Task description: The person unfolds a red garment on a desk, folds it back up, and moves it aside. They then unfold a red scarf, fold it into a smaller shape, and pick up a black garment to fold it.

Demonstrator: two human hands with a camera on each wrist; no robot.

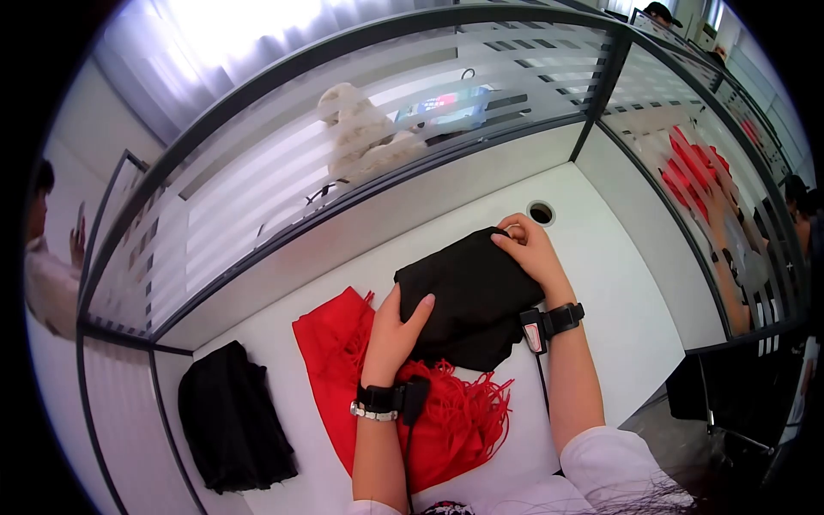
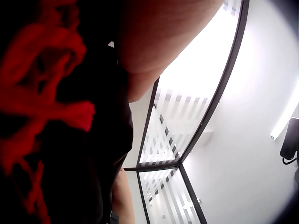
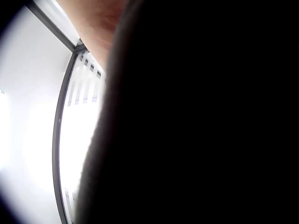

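A folded black cloth (image 1: 468, 292) is held between both hands, over a red fringed scarf (image 1: 335, 343). My left hand (image 1: 395, 336) grips its left edge, thumb on top and the other fingers hidden beneath. At the far right corner my right hand (image 1: 534, 251) pinches the fabric between thumb and fingers. Tangled red fringe (image 1: 459, 412) spreads out below the cloth's near edge. In the left wrist view, the fringe (image 2: 42, 98) hangs close to the lens beside the dark cloth. Black fabric fills most of the right wrist view.
Another folded black cloth (image 1: 227, 421) lies at the left end of the white table (image 1: 618, 300). A round cable hole (image 1: 541, 213) sits near the back. Striped glass partitions (image 1: 549, 73) surround the table, with a beige plush item (image 1: 365, 137) behind them. Other people are nearby.
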